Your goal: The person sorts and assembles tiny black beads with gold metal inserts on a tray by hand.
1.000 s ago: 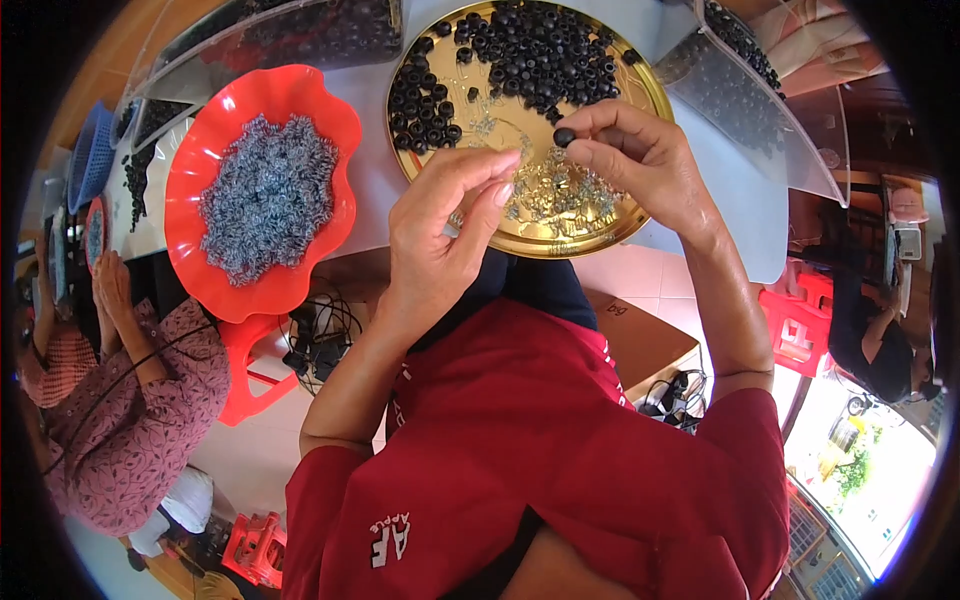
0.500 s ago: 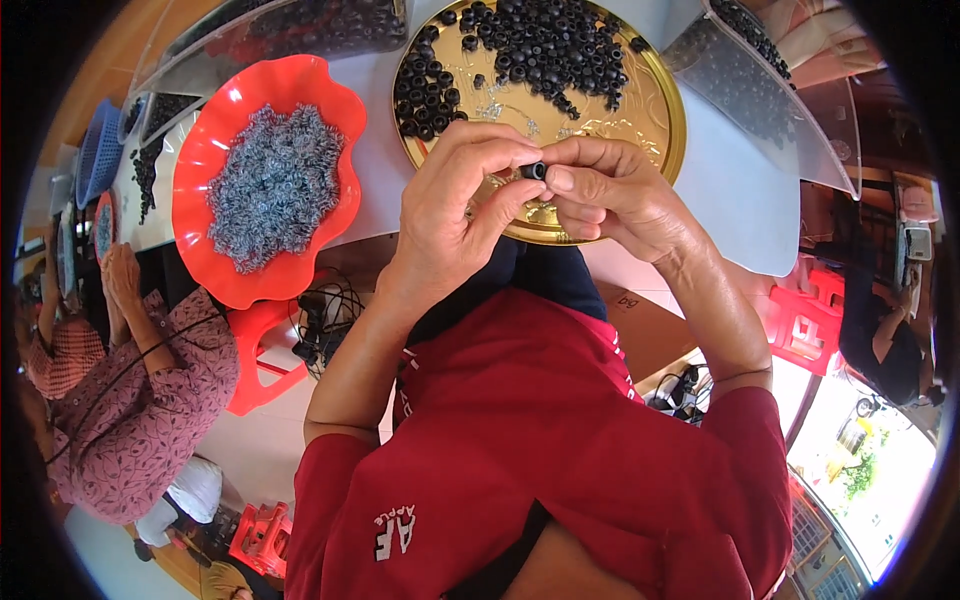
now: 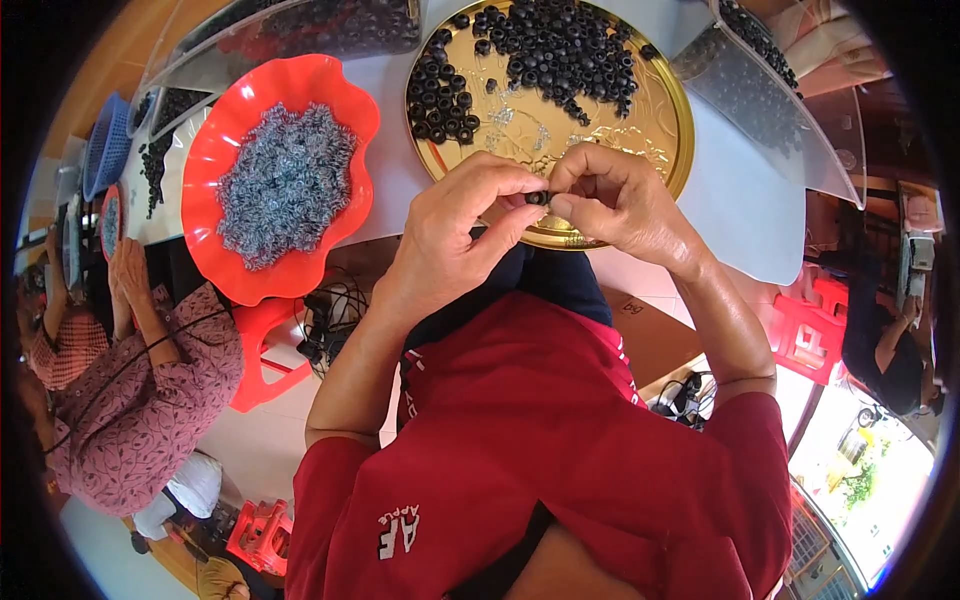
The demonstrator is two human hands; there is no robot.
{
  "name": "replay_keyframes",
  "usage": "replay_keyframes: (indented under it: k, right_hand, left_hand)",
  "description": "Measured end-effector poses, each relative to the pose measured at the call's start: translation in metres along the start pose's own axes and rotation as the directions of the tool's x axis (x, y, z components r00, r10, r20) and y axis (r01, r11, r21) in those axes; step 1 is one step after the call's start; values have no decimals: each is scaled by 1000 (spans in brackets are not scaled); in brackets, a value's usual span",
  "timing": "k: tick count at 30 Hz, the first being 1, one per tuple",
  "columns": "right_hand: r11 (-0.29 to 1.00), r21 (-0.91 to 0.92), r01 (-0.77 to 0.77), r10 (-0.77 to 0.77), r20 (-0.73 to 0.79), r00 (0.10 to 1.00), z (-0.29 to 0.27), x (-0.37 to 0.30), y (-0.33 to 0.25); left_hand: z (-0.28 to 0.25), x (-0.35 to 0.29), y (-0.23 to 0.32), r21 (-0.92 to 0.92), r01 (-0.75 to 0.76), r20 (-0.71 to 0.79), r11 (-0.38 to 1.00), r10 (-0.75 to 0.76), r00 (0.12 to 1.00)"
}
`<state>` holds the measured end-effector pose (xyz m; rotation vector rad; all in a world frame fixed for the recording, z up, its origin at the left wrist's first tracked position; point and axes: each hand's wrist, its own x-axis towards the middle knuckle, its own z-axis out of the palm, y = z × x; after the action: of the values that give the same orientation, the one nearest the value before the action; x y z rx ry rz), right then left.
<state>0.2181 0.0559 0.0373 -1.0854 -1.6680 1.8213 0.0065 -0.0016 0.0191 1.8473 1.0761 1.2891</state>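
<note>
Between the thumb and fingers of my left hand [image 3: 455, 230] is a small round black plastic part [image 3: 537, 198] with a hole in its end. My right hand [image 3: 625, 205] pinches at the right side of the same part; whether its fingertips hold another small piece is hidden. Both hands hover over the near edge of a round gold tray [image 3: 600, 140]. On the tray lie a big heap of black plastic parts [image 3: 570, 50], a smaller group of black rings [image 3: 440, 100] at the left, and a few small metal springs [image 3: 500, 118].
Left of the tray stands a red scalloped bowl [image 3: 205, 200] full of small metal springs [image 3: 290, 185]. Clear bins with black parts stand at the back left [image 3: 300, 40] and right [image 3: 760, 110]. A co-worker in a patterned pink top [image 3: 150, 400] sits at the left. Red stools [image 3: 810, 330] stand nearby.
My hands have come slightly lower and nearer to me with the black part. The right fingers have curled in closer. The whole view has shifted slightly.
</note>
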Motion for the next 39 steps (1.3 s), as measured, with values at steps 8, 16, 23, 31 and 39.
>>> replay_keyframes:
  k: [8,16,23,31,39]
  right_hand:
    - [710,-690,141,-364,-189,912,-49,36,1]
    - [418,-875,244,-463,26,886,-46,51,-6]
    - [329,-906,266,-448,98,889,-26,58,3]
    - [275,-936,219,-398,97,912,-19,61,-4]
    - [359,-847,392,-394,243,886,-27,53,-6]
  left_hand:
    - [1,-14,-4,-388,323,-4,863,-352,936]
    - [-2,-17,-11,-572,346,-10,744,-428,904]
    - [-1,-17,-12,-573,353,-25,739,-447,894]
    - [-3,-14,-9,-583,366,-40,726,-475,879]
    - [-4,-17,-9,-561,390,-50,730,-500,864]
